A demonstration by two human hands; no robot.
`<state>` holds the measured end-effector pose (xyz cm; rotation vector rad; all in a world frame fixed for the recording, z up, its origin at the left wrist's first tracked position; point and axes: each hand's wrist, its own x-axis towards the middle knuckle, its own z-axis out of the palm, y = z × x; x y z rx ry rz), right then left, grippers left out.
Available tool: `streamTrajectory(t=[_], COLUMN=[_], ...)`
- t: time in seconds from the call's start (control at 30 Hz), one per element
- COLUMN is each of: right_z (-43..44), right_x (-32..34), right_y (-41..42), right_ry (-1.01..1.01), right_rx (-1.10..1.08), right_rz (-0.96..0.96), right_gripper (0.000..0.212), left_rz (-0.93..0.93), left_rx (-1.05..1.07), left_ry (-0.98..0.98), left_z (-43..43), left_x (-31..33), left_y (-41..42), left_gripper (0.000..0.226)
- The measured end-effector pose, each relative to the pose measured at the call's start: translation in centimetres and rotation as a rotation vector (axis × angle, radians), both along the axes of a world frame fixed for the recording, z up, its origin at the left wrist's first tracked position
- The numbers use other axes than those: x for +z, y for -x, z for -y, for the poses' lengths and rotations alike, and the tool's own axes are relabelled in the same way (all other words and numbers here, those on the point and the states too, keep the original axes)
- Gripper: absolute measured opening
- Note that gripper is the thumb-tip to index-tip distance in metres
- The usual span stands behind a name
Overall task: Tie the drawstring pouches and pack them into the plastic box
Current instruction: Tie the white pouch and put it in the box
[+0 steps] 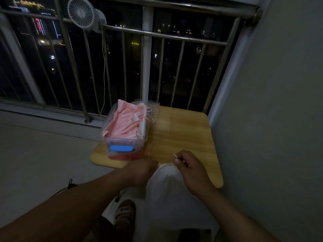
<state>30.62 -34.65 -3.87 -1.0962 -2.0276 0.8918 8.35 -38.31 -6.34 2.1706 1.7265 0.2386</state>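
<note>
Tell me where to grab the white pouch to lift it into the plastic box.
Grip the white pouch at its gathered neck, coming from above. The neck is cinched narrow and points up at the table edge, while the loose body hangs below and would probably slump. The right hand pinches the drawstring there.

Table (183, 137): small, light wood top w/ rounded corners; right side close to a grey wall, far side near a metal railing.
Far-left corner: clear plastic box (122, 142) sits on the top, right at the left edge; pink pouches (125, 123) heaped above its rim.
Behind box: clear lid (153, 107) at far edge, touching or just beside box; flat or propped, can't tell.
Near edge: white pouch (166, 182), gathered neck at the tabletop edge, body hanging off twd the person.
</note>
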Motion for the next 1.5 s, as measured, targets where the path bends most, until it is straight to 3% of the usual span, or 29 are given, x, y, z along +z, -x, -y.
streamTrajectory(t=[0.1,0.33,0.4,0.47,0.57,0.6,0.63,0.7,0.77,0.83,0.9,1.0,1.1,1.2,1.3,1.37,1.5], right_z=[-0.1,-0.2,-0.3,-0.7,-2.0,-2.6,-3.3,-5.0,-6.5,-7.1,-6.9,-6.0,-5.9,-6.5,-6.8,-6.8,-6.7], right_x=[-0.6,-0.5,-0.6,0.1,1.6,2.0,2.4,3.0,3.9,5.1,5.7,5.3,4.4,3.8,4.7,5.2,4.5], right_y=[-0.3,0.1,0.2,0.2,-0.4,-0.6,-0.8,-1.0,-1.3,-2.4,-4.4,-6.8,-6.8,-7.1,-7.9,-8.2,-8.6], right_ry=[-0.039,0.005,0.059,0.117,0.123,0.12,0.122,0.161,0.333,0.641,0.818,0.81,0.642,0.716,0.847,0.878,0.829], right_rx=[-0.056,-0.11,-0.137,-0.161,-0.195,-0.216,-0.245,-0.319,-0.325,-0.2,-0.001,0.137,0.032,-0.127,-0.145,-0.129,-0.049], right_rz=[-0.02,-0.083,-0.113,-0.116,-0.102,-0.108,-0.118,-0.139,-0.244,-0.411,-0.394,-0.217,-0.034,-0.171,-0.299,-0.341,-0.277], right_gripper=[0.022,0.026,0.023,0.019,0.019,0.02,0.02,0.02,0.021,0.038,0.058,0.05,0.029,0.029,0.031,0.025,0.03], left_rz=[-0.075,-0.477,-0.462,-0.176,0.79,1.024,1.139,1.125,1.051,1.169,1.294,1.317,1.305,1.357,1.169,1.082,1.148], left_rx=[-0.017,0.022,0.06,0.187,0.418,0.479,0.492,0.393,0.362,0.448,0.48,0.517,0.55,0.46,0.349,0.38,0.511], left_ry=[-0.058,-0.201,-0.192,-0.087,0.099,0.175,0.244,0.303,0.268,0.215,0.205,0.198,0.159,0.279,0.414,0.347,0.213], left_z=[1.0,1.7,1.5,1.5,2.2,2.5,2.8,2.5,1.9,0.5,-0.5,-1.7,-2.0,-1.3,-0.6,-0.8,-1.8], left_x=[-0.6,-1.6,-2.6,-2.8,-0.3,0.9,2.0,3.5,3.8,3.9,4.6,5.1,5.4,6.0,6.4,6.3,6.1], left_y=[-0.5,-0.4,0.0,0.2,-1.3,-2.0,-2.6,-3.5,-4.0,-3.7,-3.4,-2.6,-2.3,-1.7,-1.3,-1.4,-1.4], left_gripper=[0.03,0.035,0.03,0.024,0.043,0.046,0.044,0.033,0.025,0.019,0.021,0.026,0.027,0.034,0.035,0.032,0.029])
